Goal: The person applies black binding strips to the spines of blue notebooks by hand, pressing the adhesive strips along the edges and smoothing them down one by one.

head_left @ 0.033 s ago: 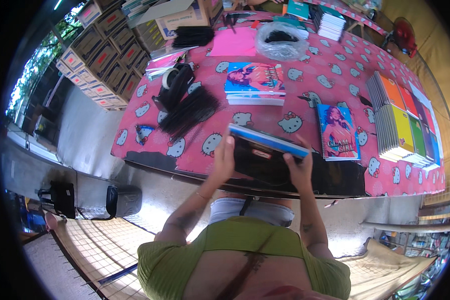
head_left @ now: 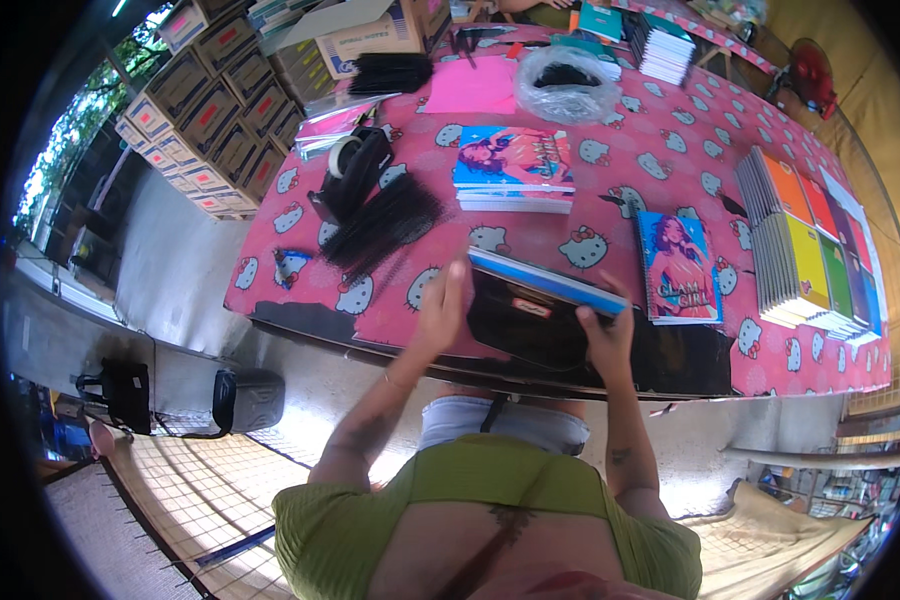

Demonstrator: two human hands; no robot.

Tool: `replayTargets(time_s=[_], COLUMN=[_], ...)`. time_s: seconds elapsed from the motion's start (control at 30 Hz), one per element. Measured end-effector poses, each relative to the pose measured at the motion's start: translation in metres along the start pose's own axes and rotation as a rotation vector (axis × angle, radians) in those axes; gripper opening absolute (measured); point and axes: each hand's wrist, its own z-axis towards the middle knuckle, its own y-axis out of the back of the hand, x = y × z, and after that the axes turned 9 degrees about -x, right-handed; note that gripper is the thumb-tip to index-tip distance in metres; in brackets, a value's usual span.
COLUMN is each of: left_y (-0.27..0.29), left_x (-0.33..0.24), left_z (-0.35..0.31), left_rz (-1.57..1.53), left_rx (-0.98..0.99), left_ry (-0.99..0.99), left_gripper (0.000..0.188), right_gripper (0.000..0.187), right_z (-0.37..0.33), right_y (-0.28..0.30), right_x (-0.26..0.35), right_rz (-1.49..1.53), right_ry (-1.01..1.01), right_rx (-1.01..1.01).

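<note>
At the table's near edge my right hand [head_left: 610,335] grips the right end of a notebook bundle [head_left: 550,280], seen edge-on with a blue cover and pale pages. Below that edge hangs a black pouch-like piece [head_left: 515,325] with a small red-and-white label; whether it wraps the bundle is unclear. My left hand [head_left: 442,305] is beside the bundle's left end, its fingers straight and flat; contact there is hard to make out. A spiral notebook [head_left: 678,265] with a pink-and-blue cover lies right of my hands. Farther off sits a stack of similar notebooks [head_left: 515,170].
Black netting [head_left: 385,225] and a black tape dispenser [head_left: 350,175] lie on the left of the pink-patterned table [head_left: 610,205]. Colourful notebook stacks [head_left: 805,250] stand at right. A clear plastic bag [head_left: 568,90] is at the back, cartons [head_left: 210,120] beyond the table's left side.
The notebook bundle and my right hand have shifted slightly to the right. My left hand has drawn a little to the left, away from the bundle's end.
</note>
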Motion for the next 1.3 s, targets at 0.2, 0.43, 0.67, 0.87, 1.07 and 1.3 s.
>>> replayTargets(time_s=[0.2, 0.43, 0.67, 0.87, 1.07, 1.3], left_y=[0.060, 0.049, 0.039, 0.024, 0.012, 0.021], left_x=[0.082, 0.079, 0.016, -0.066, -0.059, -0.079], left_z=[0.095, 0.083, 0.072, 0.013, 0.018, 0.033], left_rz=[1.085, 1.179, 0.660, 0.213, 0.351, 0.273], left_rx=[-0.246, -0.211, -0.263, -0.041, -0.108, 0.095], left_ry=[-0.653, -0.604, -0.562, -0.261, -0.448, -0.341], left_gripper=[0.032, 0.020, 0.031, 0.025, 0.021, 0.022], right_gripper=[0.064, 0.040, 0.016, 0.013, 0.009, 0.014], right_z=[0.019, 0.025, 0.048, 0.047, 0.047, 0.045], right_y=[0.004, -0.072, -0.098, -0.100, -0.095, -0.098], right_x=[0.036, 0.105, 0.062, 0.064, 0.070, 0.070], right_rz=[-0.206, -0.685, -0.703, -0.689, -0.715, -0.684], right_ry=[0.384, 0.818, 0.759, 0.760, 0.687, 0.708], right_rx=[-0.157, 0.144, 0.172, 0.152, 0.161, 0.165])
